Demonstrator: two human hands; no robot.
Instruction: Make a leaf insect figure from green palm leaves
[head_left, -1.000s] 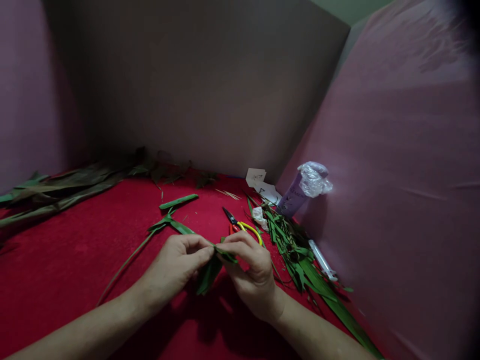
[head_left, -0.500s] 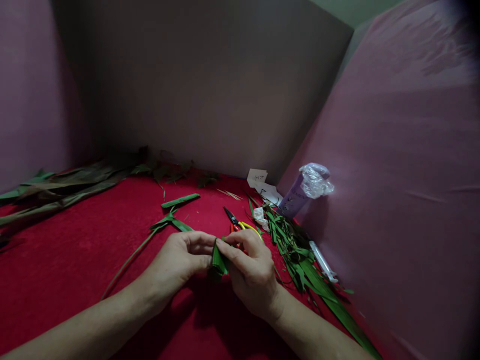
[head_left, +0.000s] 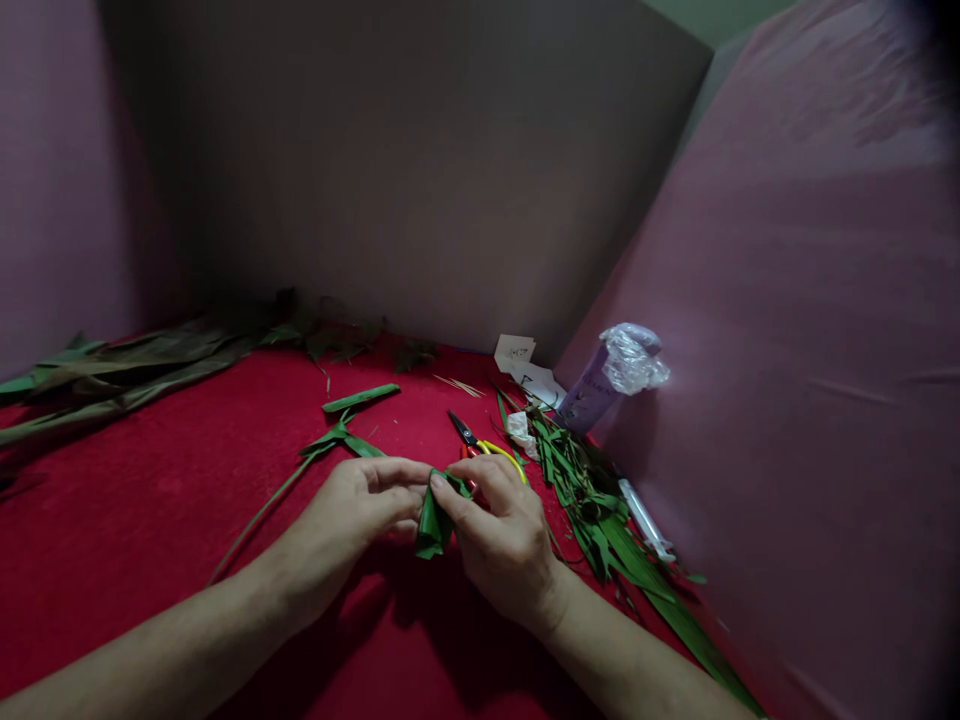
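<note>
A folded piece of green leaf (head_left: 433,522) hangs between my two hands, low over the red cloth. My right hand (head_left: 501,535) pinches its upper part with thumb and fingers. From the other side, the fingers of my left hand (head_left: 371,503) close on the leaf's left edge; some fingertips are hidden behind it. Just beyond my right hand lie scissors (head_left: 471,440) with dark blades and red and yellow handles, partly covered by the fingers. A leaf figure with a long stem (head_left: 335,437) rests beyond my left hand, near a rolled leaf strip (head_left: 361,398).
Cut leaves and stems (head_left: 589,500) are heaped on the right beside a white tube-like object (head_left: 646,522). Behind them a purple box (head_left: 589,395) leans, topped with clear plastic. Thin sticks (head_left: 459,386) and paper cards (head_left: 516,350) lie at the back. Long dull leaves (head_left: 142,365) spread at left.
The folded leaf has turned so that more of its lower face shows. My left thumb has shifted back from its lower end, while my right hand keeps its pinch.
</note>
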